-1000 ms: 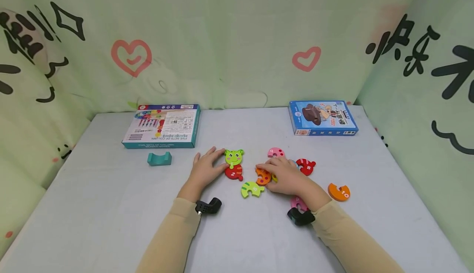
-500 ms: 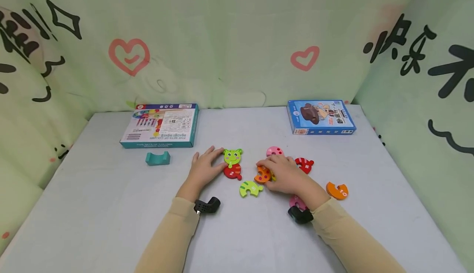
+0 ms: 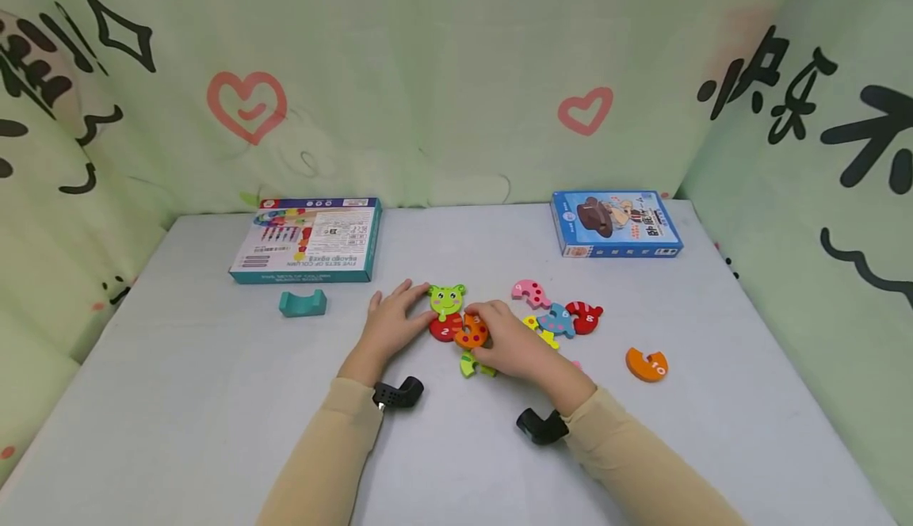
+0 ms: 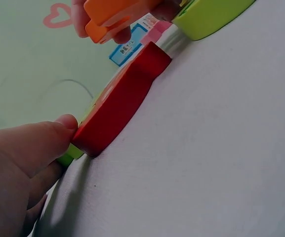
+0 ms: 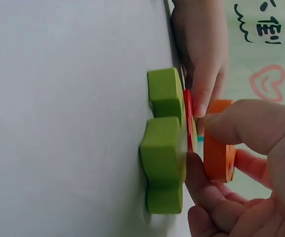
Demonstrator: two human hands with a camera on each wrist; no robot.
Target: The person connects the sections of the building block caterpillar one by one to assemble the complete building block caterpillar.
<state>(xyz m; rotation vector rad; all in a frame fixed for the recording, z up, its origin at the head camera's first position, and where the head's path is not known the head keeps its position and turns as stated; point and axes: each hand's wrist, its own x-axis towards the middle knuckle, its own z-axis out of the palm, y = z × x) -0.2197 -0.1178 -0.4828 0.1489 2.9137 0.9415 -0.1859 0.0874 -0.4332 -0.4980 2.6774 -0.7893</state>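
Note:
My left hand (image 3: 388, 324) rests on the table beside the green smiling animal-head piece (image 3: 447, 302) and the red puzzle piece marked 2 (image 3: 441, 329). Its thumb touches the red piece's edge in the left wrist view, and its fingers lie fairly straight by the head. My right hand (image 3: 512, 344) pinches an orange puzzle piece with red dots (image 3: 471, 334) between thumb and fingers. In the right wrist view the orange piece (image 5: 215, 155) is raised off the table, close to the red piece. A striped light-green piece (image 3: 467, 364) lies just below it, partly covered by the right hand.
Right of the hand lie pink (image 3: 529, 292), blue (image 3: 556, 320), yellow (image 3: 548, 337) and red (image 3: 586, 318) pieces, with an orange piece (image 3: 647, 365) farther right. A teal block (image 3: 303, 304) sits left. Two boxes, white-teal (image 3: 307, 241) and blue (image 3: 615, 225), stand at the back.
My right hand has moved left with the dotted orange piece, bringing it up to the red piece. The yellow and blue pieces are now uncovered. The left hand has stayed in place.

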